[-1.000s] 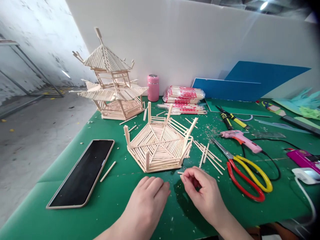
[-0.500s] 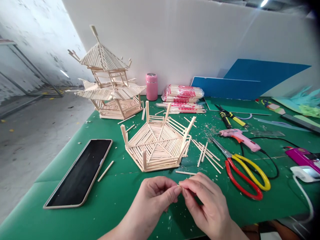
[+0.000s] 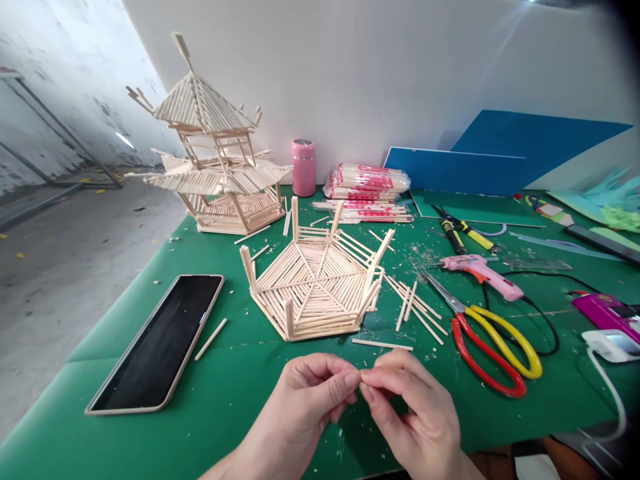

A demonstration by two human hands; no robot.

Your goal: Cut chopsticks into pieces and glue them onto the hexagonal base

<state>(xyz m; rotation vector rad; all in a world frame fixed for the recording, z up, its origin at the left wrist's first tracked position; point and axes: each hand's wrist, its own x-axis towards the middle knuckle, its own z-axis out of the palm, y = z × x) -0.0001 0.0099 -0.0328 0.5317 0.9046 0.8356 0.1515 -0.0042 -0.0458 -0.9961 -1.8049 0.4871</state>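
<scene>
My left hand (image 3: 320, 393) and my right hand (image 3: 415, 400) meet fingertip to fingertip above the front of the green table. Both are closed in a pinch; whatever lies between the fingertips is too small and covered to make out. Just beyond them sits a hexagonal base of wooden sticks (image 3: 315, 283) with short upright posts at its corners and low rails along some sides. A single loose stick (image 3: 383, 345) lies between the base and my right hand. More cut sticks (image 3: 417, 310) are scattered to the right of the base.
A stick pagoda (image 3: 210, 167) stands back left, near a pink flask (image 3: 303, 168) and bagged sticks (image 3: 367, 183). On the left lies a phone (image 3: 157, 347). To the right are scissors (image 3: 493, 347), a pink glue gun (image 3: 485, 275) with its cord, and pliers (image 3: 463, 230).
Both hands stay pinched together at nearly the same spot. The view has shifted slightly, and the right hand has moved a little, showing more of the loose stick behind it.
</scene>
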